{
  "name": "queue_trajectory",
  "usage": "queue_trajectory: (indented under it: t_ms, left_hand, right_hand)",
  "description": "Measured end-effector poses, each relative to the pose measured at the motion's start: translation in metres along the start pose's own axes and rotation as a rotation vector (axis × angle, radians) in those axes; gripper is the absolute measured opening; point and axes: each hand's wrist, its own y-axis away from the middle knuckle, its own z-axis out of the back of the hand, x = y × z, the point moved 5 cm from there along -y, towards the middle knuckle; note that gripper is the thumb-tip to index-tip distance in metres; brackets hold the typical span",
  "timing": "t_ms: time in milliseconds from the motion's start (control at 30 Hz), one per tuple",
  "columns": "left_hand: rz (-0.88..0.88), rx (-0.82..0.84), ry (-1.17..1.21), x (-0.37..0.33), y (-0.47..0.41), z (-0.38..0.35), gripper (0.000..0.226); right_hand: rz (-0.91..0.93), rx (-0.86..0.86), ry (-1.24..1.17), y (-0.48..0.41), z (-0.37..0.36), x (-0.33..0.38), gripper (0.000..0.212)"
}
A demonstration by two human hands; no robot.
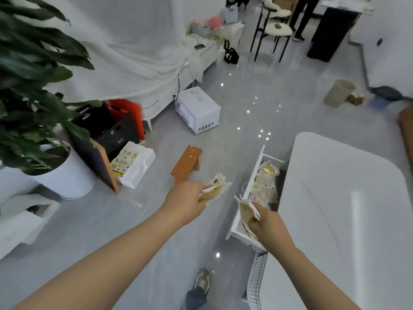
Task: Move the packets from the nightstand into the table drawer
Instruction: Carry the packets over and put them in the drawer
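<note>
My left hand (185,201) grips a small bunch of yellow and clear packets (215,186) above the floor, left of the open drawer. Over the near end of that drawer, my right hand (266,222) pinches another yellow packet (245,211). The white drawer (253,182) is pulled out from under the white table (339,209). Several packets (264,186) lie inside it. No nightstand can be identified in this view.
A small brown stool (186,164) stands on the floor just beyond my left hand. A white appliance (197,111), a potted plant (64,175), a white foam box (134,164) and a leaning board (96,162) sit to the left. My shoe (202,280) shows below.
</note>
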Motion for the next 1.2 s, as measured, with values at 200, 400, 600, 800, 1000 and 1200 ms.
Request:
queue_trajectory:
  t_ms: [200, 400, 600, 800, 1000, 1200]
  left_hand:
    - [-0.094, 0.092, -0.054, -0.020, -0.057, -0.010, 0.018]
    - [-0.165, 0.149, -0.094, -0.033, -0.102, -0.017, 0.023]
    - [-0.265, 0.232, -0.127, -0.039, -0.145, -0.021, 0.019]
    - [-0.392, 0.282, -0.162, -0.024, -0.197, -0.012, 0.018]
    - [-0.524, 0.348, -0.192, -0.009, -0.246, -0.006, 0.018]
    - [-0.635, 0.432, -0.216, -0.018, -0.279, -0.019, 0.021]
  right_hand:
    - [-0.093, -0.058, -0.050, -0.033, 0.011, -0.016, 0.034]
    - [-0.169, -0.125, -0.087, -0.050, 0.026, -0.030, 0.035]
    - [-0.290, -0.168, -0.120, -0.069, 0.024, -0.040, 0.033]
    - [-0.445, -0.206, -0.150, -0.097, 0.010, -0.033, 0.027]
    - [-0.526, -0.311, -0.186, -0.122, -0.001, -0.012, 0.037]
    - [-0.645, -0.352, -0.226, -0.131, -0.007, -0.007, 0.049]
